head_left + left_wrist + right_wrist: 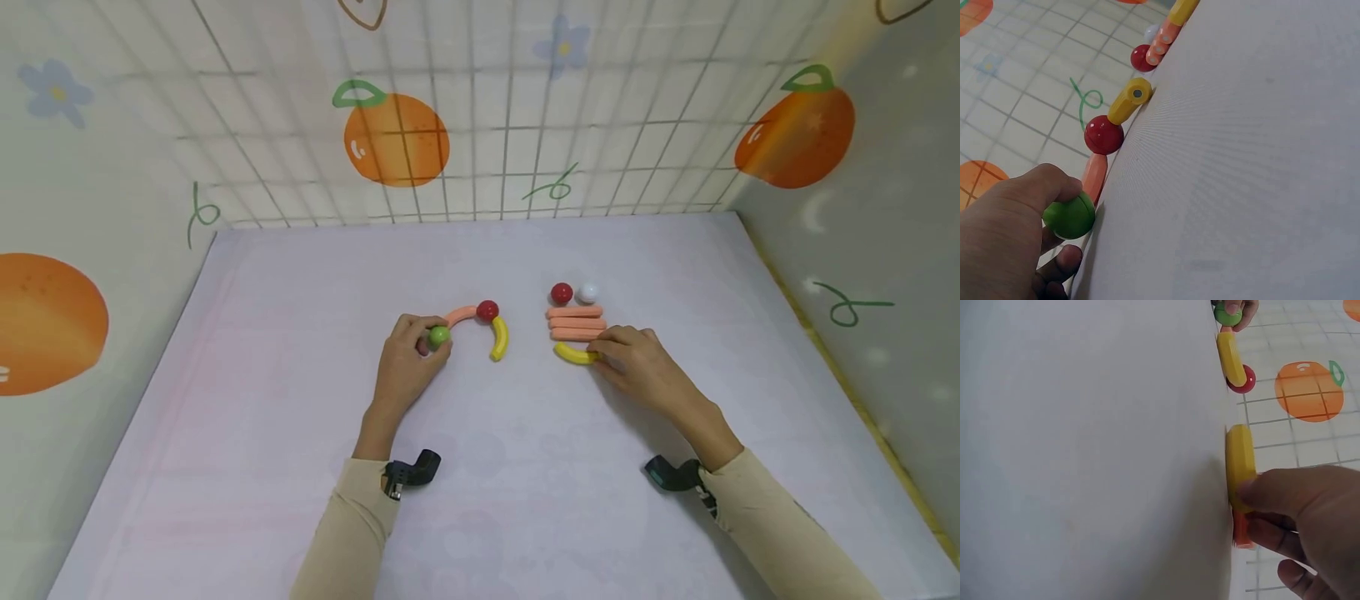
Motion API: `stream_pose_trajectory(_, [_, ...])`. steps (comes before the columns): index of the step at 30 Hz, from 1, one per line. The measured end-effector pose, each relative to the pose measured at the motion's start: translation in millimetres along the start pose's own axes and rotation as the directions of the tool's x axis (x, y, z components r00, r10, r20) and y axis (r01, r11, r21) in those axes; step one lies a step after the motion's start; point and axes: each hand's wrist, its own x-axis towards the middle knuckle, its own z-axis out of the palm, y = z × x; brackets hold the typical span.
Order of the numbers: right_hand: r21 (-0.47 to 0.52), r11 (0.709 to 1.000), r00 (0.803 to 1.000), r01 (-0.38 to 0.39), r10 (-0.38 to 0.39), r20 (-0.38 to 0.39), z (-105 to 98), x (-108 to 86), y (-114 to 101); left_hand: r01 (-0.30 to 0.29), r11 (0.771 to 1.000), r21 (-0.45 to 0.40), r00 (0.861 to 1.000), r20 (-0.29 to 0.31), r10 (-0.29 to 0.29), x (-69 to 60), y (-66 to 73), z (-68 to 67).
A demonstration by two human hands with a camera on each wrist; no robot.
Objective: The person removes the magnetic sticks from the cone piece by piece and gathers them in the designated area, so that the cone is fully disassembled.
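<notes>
My left hand [407, 360] pinches a green ball [439, 336] at the end of a curved pink stick [461, 314]. That stick's other end meets a red ball [487, 311], from which a curved yellow stick [500, 338] runs toward me. In the left wrist view the green ball [1069, 216] sits between thumb and fingers, just above the table. My right hand [637, 367] pinches one end of another curved yellow stick [574, 354]; in the right wrist view its thumb lies on the yellow stick [1240, 465]. Several straight pink sticks [576, 323] lie side by side just beyond it.
Behind the pink sticks are a second red ball [561, 293] and a white ball [588, 292]. All of this lies on a pale cloth-covered table [480, 467]. A wire grid behind a printed curtain [510, 108] closes off the back.
</notes>
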Motion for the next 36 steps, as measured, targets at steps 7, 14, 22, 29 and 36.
stream_pose_trajectory(7, [0.027,0.999,0.997,0.019,-0.017,-0.076,2,2.2,-11,-0.024,0.999,0.038,0.998,0.064,0.022,0.4,1.0,-0.9])
stream_pose_trajectory(14, [0.076,0.993,0.993,0.087,-0.080,-0.086,11,9.3,-38,-0.086,0.996,-0.002,0.985,0.151,0.085,0.6,-2.6,0.7])
stream_pose_trajectory(22, [0.127,0.982,0.988,0.137,-0.126,-0.093,23,12.0,-51,-0.213,0.972,0.099,0.970,0.141,0.198,-1.7,-8.6,2.5])
stream_pose_trajectory(29, [0.184,0.980,0.995,0.079,-0.067,-0.072,31,5.8,-56,-0.247,0.958,0.147,0.961,0.163,0.223,0.1,-2.0,0.5])
stream_pose_trajectory(36, [0.220,0.975,1.000,0.019,-0.017,-0.009,34,0.2,-60,-0.257,0.952,0.164,0.955,0.193,0.225,1.6,3.5,-0.1])
